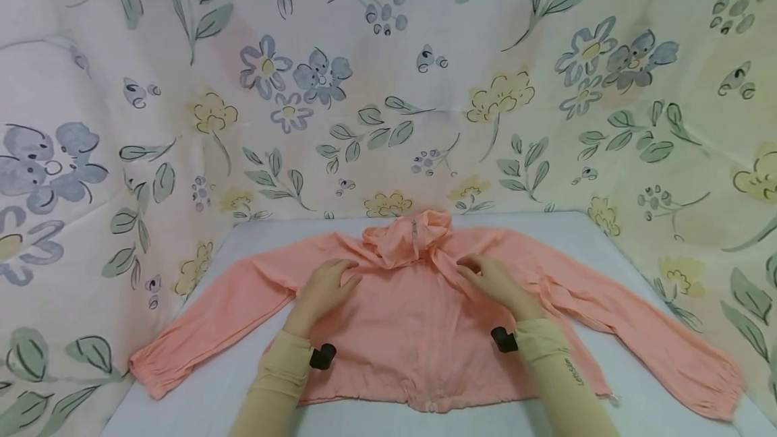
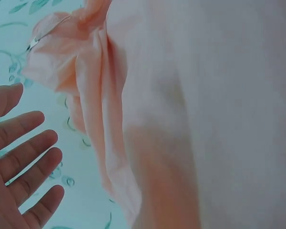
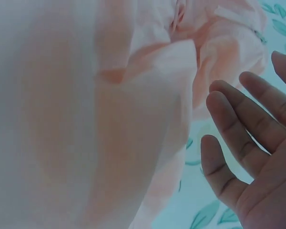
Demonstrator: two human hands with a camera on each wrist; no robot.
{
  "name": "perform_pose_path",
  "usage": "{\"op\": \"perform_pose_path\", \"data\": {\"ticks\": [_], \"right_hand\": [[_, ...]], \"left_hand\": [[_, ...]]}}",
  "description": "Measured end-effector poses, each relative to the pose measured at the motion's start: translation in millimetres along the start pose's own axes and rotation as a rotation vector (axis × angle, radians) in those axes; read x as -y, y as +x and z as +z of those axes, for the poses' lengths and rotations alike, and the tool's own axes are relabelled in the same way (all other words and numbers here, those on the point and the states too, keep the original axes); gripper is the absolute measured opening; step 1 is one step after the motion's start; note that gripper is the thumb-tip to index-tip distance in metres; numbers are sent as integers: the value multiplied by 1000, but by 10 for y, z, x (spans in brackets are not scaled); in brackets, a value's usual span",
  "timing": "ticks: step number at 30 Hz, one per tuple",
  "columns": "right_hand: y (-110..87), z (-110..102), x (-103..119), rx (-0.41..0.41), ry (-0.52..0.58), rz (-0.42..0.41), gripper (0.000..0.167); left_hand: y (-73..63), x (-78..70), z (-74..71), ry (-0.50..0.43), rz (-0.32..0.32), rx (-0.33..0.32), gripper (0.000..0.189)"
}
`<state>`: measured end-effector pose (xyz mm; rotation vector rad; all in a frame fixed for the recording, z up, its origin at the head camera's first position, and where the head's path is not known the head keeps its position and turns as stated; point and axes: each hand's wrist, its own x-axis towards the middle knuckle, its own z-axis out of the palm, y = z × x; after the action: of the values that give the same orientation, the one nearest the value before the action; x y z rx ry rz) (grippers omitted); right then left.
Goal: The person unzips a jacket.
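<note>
A pink zip-up jacket (image 1: 388, 315) lies spread on the white table, its sleeves stretched out to both sides. Its hood or collar (image 1: 403, 238) is bunched at the top, with a zipper pull showing there. Over the left chest part hovers my left hand (image 1: 328, 285), fingers spread and relaxed in the left wrist view, holding nothing. On the other side of the zipper, my right hand (image 1: 493, 280) is above the jacket near its collar. Its fingers (image 3: 248, 109) are loosely extended with no cloth between them. Whether either hand touches the fabric is hard to tell.
White table surface (image 1: 206, 383) shows around the jacket. A floral curtain (image 1: 388, 86) hangs behind the table and along both sides. The left cuff (image 1: 152, 373) reaches the table's left edge, and the right cuff (image 1: 716, 390) lies near the right edge.
</note>
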<state>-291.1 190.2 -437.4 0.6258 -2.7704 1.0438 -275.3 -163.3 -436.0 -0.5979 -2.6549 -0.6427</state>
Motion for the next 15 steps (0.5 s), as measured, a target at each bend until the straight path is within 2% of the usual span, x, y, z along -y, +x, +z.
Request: {"op": "perform_pose_path", "data": {"ticks": [7, 10, 15], "right_hand": [[119, 64, 168, 62, 45, 54, 45], [177, 91, 230, 72, 25, 40, 49], [270, 158, 313, 94, 35, -23, 37]], "left_hand": [[134, -51, 57, 25, 52, -17, 29], [220, -86, 97, 9, 86, -43, 25], [393, -235, 164, -27, 149, -99, 19]]}}
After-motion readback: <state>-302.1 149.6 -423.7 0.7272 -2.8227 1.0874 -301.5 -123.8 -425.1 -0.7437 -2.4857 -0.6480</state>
